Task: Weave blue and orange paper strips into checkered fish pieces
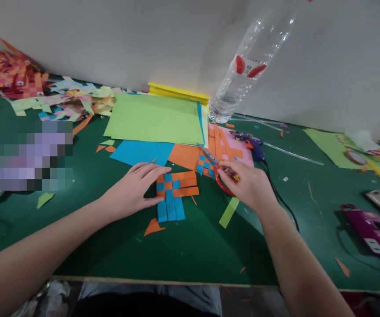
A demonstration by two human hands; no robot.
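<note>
My left hand lies with fingers stretched out at the left edge of a woven paper piece. That piece has a blue and orange checkered corner, with loose orange strips pointing right and blue strips pointing toward me. In my right hand is a pair of red-handled scissors, its blades aimed up and left. Under and beside the scissors lies a smaller blue and orange woven piece, partly covered. An orange scrap and a green strip rest nearby on the green table.
Behind my hands are stacked green sheets, a blue sheet and a tilted plastic bottle. A blue glue gun with a cord lies right. Orange woven paper figures are heaped far left; a purple device sits far right.
</note>
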